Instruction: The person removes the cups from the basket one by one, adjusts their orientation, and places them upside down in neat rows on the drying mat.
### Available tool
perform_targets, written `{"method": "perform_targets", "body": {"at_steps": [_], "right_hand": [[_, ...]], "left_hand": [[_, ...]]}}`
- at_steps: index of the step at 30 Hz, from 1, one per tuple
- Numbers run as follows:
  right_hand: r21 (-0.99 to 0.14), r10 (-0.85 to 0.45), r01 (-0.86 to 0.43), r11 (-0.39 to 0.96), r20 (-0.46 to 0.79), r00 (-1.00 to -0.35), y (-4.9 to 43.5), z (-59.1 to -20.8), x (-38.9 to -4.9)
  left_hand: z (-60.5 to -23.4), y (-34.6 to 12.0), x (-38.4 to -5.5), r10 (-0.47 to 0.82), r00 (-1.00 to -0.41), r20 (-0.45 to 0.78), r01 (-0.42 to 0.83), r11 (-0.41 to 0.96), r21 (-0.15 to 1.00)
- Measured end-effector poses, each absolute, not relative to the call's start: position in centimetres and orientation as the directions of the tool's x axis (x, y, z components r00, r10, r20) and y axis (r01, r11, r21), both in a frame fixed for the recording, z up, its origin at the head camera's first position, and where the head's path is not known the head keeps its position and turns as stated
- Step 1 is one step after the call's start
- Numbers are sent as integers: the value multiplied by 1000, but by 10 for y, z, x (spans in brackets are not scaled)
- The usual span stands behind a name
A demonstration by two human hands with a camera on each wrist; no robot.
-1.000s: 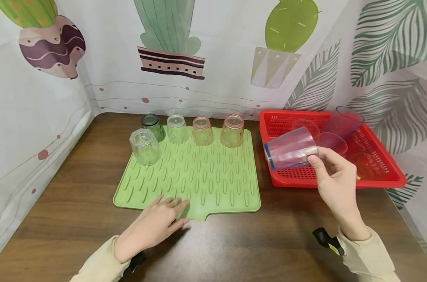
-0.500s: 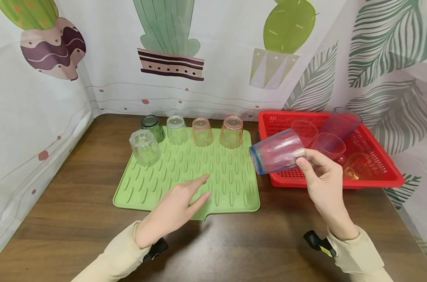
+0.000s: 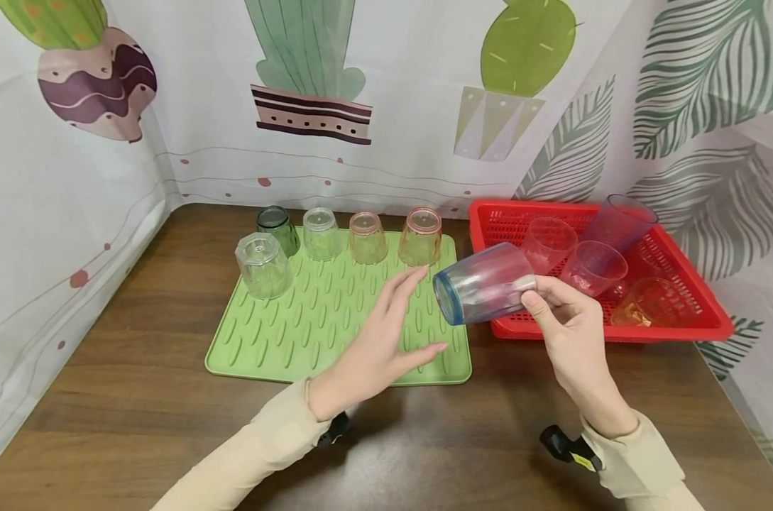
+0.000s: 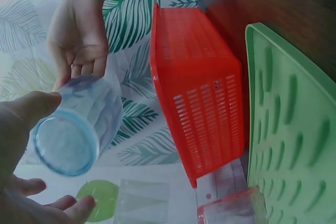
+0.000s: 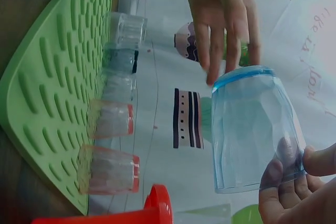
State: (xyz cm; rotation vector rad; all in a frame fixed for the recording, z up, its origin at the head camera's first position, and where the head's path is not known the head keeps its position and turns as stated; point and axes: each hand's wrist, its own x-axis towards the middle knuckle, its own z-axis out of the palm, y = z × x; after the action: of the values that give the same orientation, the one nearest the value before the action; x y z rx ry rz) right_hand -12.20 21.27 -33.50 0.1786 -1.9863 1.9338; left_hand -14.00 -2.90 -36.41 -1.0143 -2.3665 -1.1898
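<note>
The left hand (image 3: 375,349) has moved to the right, and the round, see-through blue cup (image 3: 485,285) has moved left. The right hand (image 3: 570,326) pinches the cup near its rim. The left hand is spread wide by its bottom; I can't tell if they touch. The cup is tipped sideways in the air, near the flat, bumpy green mat (image 3: 312,316) and red plastic basket (image 3: 673,333).

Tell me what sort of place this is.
Probably a staged indoor corner mimicking a dish-drying spot: a wood-look table walled by cactus-print sheeting, upturned cups on a green mat, and a red basket holding more.
</note>
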Motion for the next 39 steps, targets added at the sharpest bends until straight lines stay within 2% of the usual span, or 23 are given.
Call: {"method": "perform_targets", "body": {"at_steps": [6, 12, 20, 22, 27, 31, 39], "right_hand": [[-949, 108, -314, 28, 315, -943, 210, -337, -121], [-954, 90, -298, 12, 298, -950, 207, -338, -120], [-960, 31, -280, -24, 279, -960, 205, -342, -123], [-960, 1, -278, 32, 278, -960, 206, -343, -124], [-909, -93, -306, 283, 291, -952, 212, -353, -126], [-850, -101, -333, 408, 321, -942, 216, -364, -126], [-559, -107, -454, 694, 543, -833, 224, -381, -130]], "left_hand": [[-365, -17, -144, 434, -643, 631, 766, 369, 527], [-368, -14, -145, 403, -648, 646, 761, 360, 539], [-369, -14, -149, 351, -621, 701, 784, 300, 544], [-368, -17, -149, 337, -639, 692, 769, 277, 576], [-366, -28, -149, 313, -711, 629, 698, 209, 685], [-367, -39, -152, 283, -743, 607, 661, 167, 731], [-366, -57, -157, 219, -784, 580, 611, 110, 784]]}}
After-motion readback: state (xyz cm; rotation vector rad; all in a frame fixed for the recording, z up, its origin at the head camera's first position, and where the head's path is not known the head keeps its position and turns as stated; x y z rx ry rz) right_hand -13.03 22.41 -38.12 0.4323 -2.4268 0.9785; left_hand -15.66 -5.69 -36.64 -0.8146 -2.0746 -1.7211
